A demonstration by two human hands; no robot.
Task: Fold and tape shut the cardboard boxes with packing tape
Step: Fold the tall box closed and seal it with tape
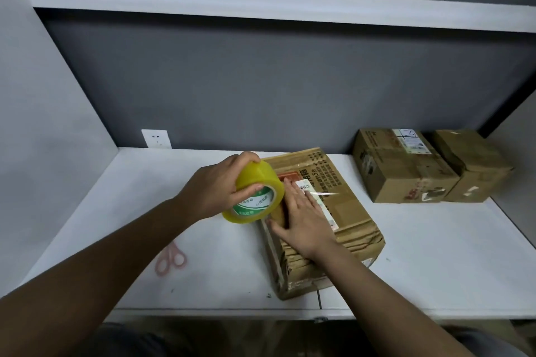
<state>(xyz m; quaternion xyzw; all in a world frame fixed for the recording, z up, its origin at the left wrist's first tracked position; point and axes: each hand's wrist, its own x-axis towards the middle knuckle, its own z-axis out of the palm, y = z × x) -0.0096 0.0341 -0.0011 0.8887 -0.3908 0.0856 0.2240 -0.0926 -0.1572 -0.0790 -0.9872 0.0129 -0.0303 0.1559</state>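
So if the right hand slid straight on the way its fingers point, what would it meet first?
Probably the tape roll held by the left hand; the right hand lies flat on the box, fingertips almost touching it, though depth is unclear.

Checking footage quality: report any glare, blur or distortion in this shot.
Head view: wide-angle bend in the shelf and table edge; glare streak on the box by the right hand; scissors soft and pale; light even.
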